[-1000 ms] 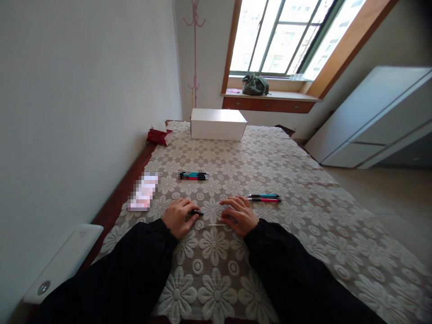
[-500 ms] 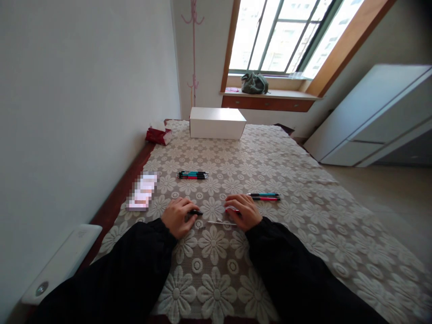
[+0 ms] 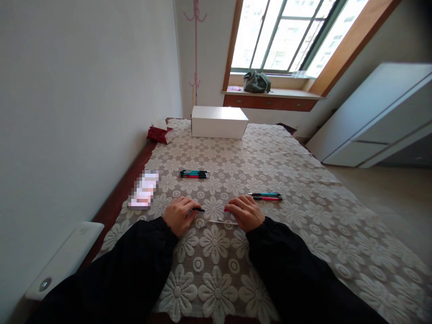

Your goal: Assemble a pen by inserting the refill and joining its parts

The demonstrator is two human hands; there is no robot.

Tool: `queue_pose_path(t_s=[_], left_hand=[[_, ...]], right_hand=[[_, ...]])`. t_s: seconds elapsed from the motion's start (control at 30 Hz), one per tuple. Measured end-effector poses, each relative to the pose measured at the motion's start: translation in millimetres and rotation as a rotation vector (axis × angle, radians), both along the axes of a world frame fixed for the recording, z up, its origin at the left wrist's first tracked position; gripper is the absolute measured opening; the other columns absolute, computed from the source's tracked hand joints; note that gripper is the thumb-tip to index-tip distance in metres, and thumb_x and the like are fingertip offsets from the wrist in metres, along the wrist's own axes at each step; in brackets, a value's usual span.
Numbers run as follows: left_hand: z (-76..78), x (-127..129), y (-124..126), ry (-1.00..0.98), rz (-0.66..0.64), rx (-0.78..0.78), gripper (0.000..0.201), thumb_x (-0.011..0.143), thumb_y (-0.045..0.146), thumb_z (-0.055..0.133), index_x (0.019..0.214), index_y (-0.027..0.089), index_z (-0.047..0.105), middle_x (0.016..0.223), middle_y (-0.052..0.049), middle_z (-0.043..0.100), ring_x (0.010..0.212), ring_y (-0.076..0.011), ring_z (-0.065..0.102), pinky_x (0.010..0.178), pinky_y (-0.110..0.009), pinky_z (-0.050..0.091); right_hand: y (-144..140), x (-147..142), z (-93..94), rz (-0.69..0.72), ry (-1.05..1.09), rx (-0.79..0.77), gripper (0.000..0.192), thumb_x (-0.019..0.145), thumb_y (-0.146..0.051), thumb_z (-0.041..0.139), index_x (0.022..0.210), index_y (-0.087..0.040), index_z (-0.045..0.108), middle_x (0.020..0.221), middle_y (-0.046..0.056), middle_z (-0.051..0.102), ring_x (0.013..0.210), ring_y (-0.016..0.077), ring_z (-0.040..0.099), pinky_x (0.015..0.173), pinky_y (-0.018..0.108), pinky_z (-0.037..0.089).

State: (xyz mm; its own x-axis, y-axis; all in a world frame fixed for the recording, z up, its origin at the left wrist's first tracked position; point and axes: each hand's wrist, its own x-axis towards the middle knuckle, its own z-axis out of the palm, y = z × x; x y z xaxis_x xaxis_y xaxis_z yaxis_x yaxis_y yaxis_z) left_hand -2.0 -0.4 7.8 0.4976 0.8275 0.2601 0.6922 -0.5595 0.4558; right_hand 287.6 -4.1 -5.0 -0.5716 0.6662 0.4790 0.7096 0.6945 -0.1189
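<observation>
Hidden: your left hand (image 3: pixel 180 216) covers most of the black pen part (image 3: pixel 198 209); only its dark tip shows past your fingers. Your right hand (image 3: pixel 245 212) hides nearly all of the red pen part (image 3: pixel 225 209), so its length is hard to judge.
Left grip: your fingers are curled closed around the black pen part, knuckles resting on the lace cloth (image 3: pixel 303 180).
Right grip: closed over the red pen part, with only the red end peeking out toward your left hand.
Direction: both parts lie roughly parallel to the near edge of the surface, their exposed ends facing each other with a gap between.
Thin rod: a pale refill (image 3: pixel 222 222) lies between your hands, just nearer you, also running left to right.
Place: all this sits near the near edge, left of the middle.
Around: a pair of pens (image 3: pixel 265 196) just beyond your right hand; a bundle of pens (image 3: pixel 194 173) farther off; a white box (image 3: pixel 219 122) at the far edge.
</observation>
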Motion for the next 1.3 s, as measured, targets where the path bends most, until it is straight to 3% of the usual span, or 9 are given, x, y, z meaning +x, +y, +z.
queue_pose_path(t_s=[0.47, 0.83, 1.1, 1.3], left_hand=[[-0.4, 0.0, 0.3, 0.071, -0.018, 0.103, 0.019, 0.093, 0.025, 0.056, 0.103, 0.028, 0.072, 0.101, -0.002, 0.07, 0.094, -0.0195, 0.061, 0.086, -0.036, 0.048], [0.7, 1.0, -1.1, -0.031, -0.075, 0.109, 0.016, 0.094, 0.026, 0.056, 0.102, 0.025, 0.07, 0.099, -0.002, 0.071, 0.093, -0.0176, 0.063, 0.084, -0.033, 0.05], [-2.5, 0.4, 0.5, -0.012, -0.037, 0.097, 0.014, 0.09, 0.025, 0.061, 0.102, 0.026, 0.069, 0.103, -0.003, 0.071, 0.098, -0.02, 0.061, 0.086, -0.036, 0.049], [6.2, 1.8, -4.8, -0.08, -0.16, 0.124, 0.013, 0.083, 0.033, 0.067, 0.092, 0.023, 0.069, 0.101, -0.004, 0.069, 0.101, -0.0222, 0.058, 0.09, -0.04, 0.047]], right_hand=[[1.3, 0.1, -1.8, 0.034, 0.003, 0.128, 0.028, 0.088, -0.006, 0.052, 0.094, -0.027, 0.07, 0.092, 0.001, 0.069, 0.089, 0.0184, 0.055, 0.091, 0.038, 0.036], [-6.3, -9.3, 1.4, 0.007, 0.103, -0.123, 0.012, 0.094, -0.019, 0.053, 0.104, -0.02, 0.059, 0.093, 0.006, 0.066, 0.087, 0.0202, 0.058, 0.075, 0.03, 0.045], [-5.9, -12.1, 1.0, -0.106, 0.098, -0.072, 0.007, 0.093, -0.019, 0.051, 0.092, -0.021, 0.058, 0.093, 0.006, 0.066, 0.088, 0.0218, 0.057, 0.079, 0.036, 0.042], [-10.8, -13.5, 7.7, 0.06, 0.115, -0.037, 0.006, 0.089, -0.028, 0.062, 0.09, -0.022, 0.061, 0.095, 0.004, 0.066, 0.092, 0.0205, 0.057, 0.088, 0.038, 0.04]])
